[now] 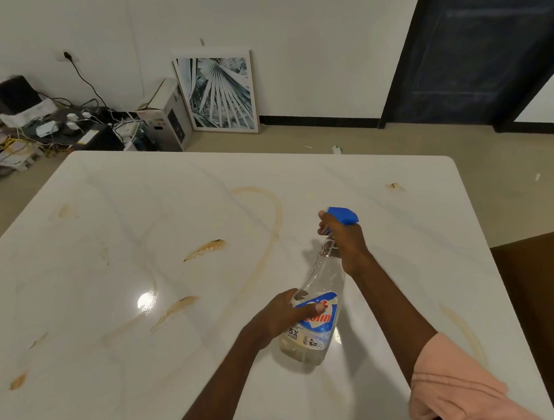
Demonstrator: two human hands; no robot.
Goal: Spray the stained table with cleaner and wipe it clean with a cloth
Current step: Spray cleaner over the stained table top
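Clear spray bottle (316, 310), both hands gripping

One spray bottle (316, 304), two hands, one framed picture (219, 92).

Brown-stained white table (125, 394), blue-capped bottle (318, 291)

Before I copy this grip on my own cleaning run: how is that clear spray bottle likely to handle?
The spray bottle is probably light: it looks mostly empty, with only a little liquid at its base. Its smooth clear plastic may be slippery, so the left hand at the label and the right hand at the neck seem sensible.
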